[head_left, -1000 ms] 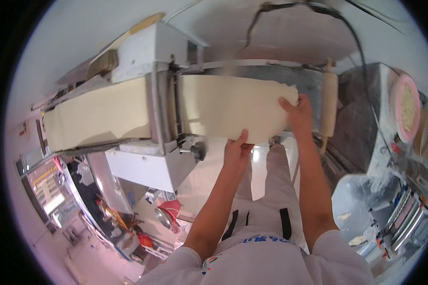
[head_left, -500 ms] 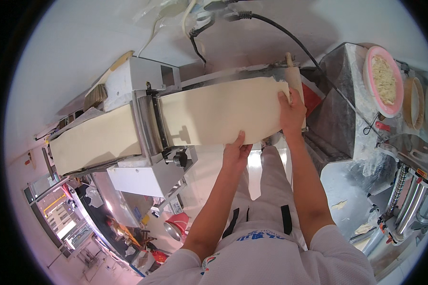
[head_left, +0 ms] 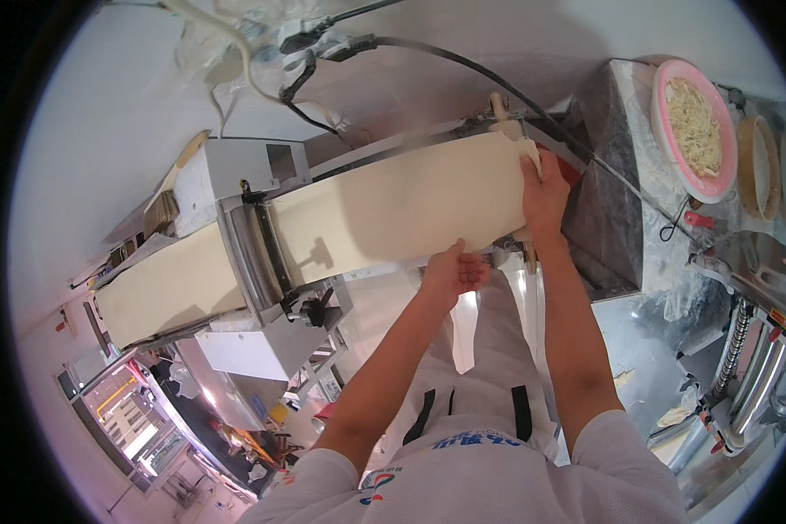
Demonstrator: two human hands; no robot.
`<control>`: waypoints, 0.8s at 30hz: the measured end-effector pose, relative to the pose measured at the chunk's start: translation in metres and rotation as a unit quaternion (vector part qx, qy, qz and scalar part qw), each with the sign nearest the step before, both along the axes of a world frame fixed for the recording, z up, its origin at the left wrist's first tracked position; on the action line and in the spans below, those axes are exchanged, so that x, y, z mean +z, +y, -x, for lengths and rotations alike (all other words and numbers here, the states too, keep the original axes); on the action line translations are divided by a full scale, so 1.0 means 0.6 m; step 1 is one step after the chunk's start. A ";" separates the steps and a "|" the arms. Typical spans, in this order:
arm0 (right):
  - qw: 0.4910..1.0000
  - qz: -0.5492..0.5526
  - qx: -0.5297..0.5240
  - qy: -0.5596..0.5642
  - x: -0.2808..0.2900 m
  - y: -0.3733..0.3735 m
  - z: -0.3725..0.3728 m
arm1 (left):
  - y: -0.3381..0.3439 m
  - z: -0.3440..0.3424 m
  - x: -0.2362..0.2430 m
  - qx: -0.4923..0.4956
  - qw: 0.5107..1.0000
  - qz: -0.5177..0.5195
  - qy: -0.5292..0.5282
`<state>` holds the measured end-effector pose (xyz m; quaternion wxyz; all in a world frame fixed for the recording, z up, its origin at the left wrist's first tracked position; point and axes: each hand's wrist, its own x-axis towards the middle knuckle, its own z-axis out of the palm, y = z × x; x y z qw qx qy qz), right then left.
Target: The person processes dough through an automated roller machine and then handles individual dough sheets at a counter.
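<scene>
Dough sheet point(head_left: 402, 205) stretches from left to right across the steel roller point(head_left: 251, 262). Person's right hand point(head_left: 546, 192) clamps its right end, thumb on top. Left hand point(head_left: 452, 272) at near edge, fingers curled; grip cannot be told.

The dough sheet point(head_left: 402, 201) looks smooth and matt, the roller point(head_left: 250, 255) glossy bare metal, the machine housing point(head_left: 246, 354) smooth and white. The basin point(head_left: 661, 109) resembles pink plastic, the pin handle point(head_left: 498, 106) matt wood, the shirt point(head_left: 506, 489) and its 2 sleeves point(head_left: 609, 432) matt cloth.
</scene>
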<state>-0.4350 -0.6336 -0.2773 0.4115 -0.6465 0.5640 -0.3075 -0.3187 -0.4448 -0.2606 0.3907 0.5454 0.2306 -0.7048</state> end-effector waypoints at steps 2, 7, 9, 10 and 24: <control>1.000 -0.005 0.013 0.027 -0.021 -0.007 0.009 | -0.029 0.000 0.020 -0.156 0.968 0.045 -0.191; 0.989 -0.053 0.058 0.121 -0.051 -0.029 0.027 | -0.177 -0.013 -0.001 -0.295 0.457 0.388 -0.744; 0.981 -0.066 0.070 0.169 -0.068 -0.035 0.035 | -0.238 -0.033 -0.034 -0.335 0.330 0.471 -0.746; 0.981 -0.075 0.058 0.168 -0.071 -0.035 0.034 | -0.257 -0.042 -0.044 -0.362 0.279 0.496 -0.739; 0.925 -0.302 0.098 -0.208 -0.036 -0.008 0.078 | -0.391 0.018 0.027 -0.731 0.202 0.346 -0.552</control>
